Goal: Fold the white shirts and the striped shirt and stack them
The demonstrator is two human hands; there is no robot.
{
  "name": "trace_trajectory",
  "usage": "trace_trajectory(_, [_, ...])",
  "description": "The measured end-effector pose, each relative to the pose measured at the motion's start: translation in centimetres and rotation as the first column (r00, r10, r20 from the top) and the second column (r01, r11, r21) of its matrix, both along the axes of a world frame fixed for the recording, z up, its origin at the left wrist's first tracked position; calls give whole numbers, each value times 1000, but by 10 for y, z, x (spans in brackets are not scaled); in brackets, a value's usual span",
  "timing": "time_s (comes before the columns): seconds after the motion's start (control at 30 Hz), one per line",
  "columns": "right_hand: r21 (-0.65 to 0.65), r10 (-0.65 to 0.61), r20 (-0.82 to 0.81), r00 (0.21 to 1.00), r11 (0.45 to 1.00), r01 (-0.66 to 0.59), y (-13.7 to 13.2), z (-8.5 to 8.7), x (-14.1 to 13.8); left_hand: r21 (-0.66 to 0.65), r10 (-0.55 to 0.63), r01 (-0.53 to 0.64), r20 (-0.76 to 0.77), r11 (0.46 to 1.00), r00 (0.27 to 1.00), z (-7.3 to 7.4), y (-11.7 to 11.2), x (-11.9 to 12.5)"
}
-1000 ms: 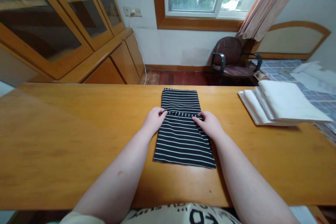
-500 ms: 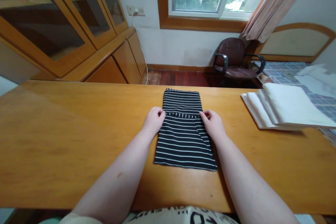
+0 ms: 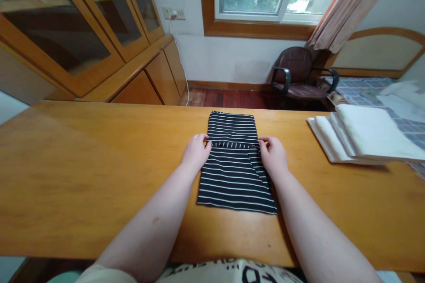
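A black piece of clothing with thin white stripes [image 3: 234, 177] lies folded flat on the wooden table [image 3: 99, 172]. Its upper part is doubled over, and a band with short upright stripes crosses it at the fold's edge. At the left end of that band is my left hand [image 3: 196, 152], thumb and forefinger slightly apart at the cloth's side. My right hand [image 3: 274, 154] rests by the opposite end, fingertips just at the right edge, with loosely curled fingers. Neither hand visibly grips the cloth. The exact garment type cannot be made out.
A stack of folded white cloths [image 3: 368, 135] sits at the table's right. Beyond the far edge stand a brown armchair [image 3: 295, 73] and a bed with a checked cover [image 3: 361, 86]. A glass-door cabinet [image 3: 133, 53] fills the left, and a white cord [image 3: 181, 59] hangs on the wall.
Both hands have loosened from pinching the band's ends. My right hand has shifted slightly outward to the cloth's edge; the left finger and thumb have parted. The garment lies the same.
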State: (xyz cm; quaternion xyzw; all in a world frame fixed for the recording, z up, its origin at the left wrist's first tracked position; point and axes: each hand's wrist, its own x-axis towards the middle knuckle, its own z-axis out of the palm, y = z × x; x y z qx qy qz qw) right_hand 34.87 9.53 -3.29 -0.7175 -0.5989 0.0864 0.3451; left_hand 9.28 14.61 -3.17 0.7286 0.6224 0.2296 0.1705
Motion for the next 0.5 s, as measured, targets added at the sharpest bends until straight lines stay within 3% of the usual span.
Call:
trace_trajectory(0.07, [116,128,27,991,985,-131,-7,6,-4,96,-28,30,-18,995,999,7,-7,3])
trace_trajectory(0.13, [131,348,81,934,925,-356,-15,12,-11,158,-147,146,-5,977,989,14,-16,6])
trace_trajectory(0.2, [44,521,128,844,847,-530,-21,13,-20,168,-331,326,5,930,944,18,-25,11])
trace_trajectory(0.3, [-114,577,153,802,816,-566,-24,6,-31,93,-500,500,-24,861,865,15,-31,17])
trace_trajectory(0.37, [-162,552,161,818,833,-529,-21,-1,-34,12,-476,477,-31,879,879,8,-29,18])
trace_trajectory(0.5, [-109,450,161,878,893,-438,-14,-6,-30,-53,-253,257,77,965,964,-3,-11,11])
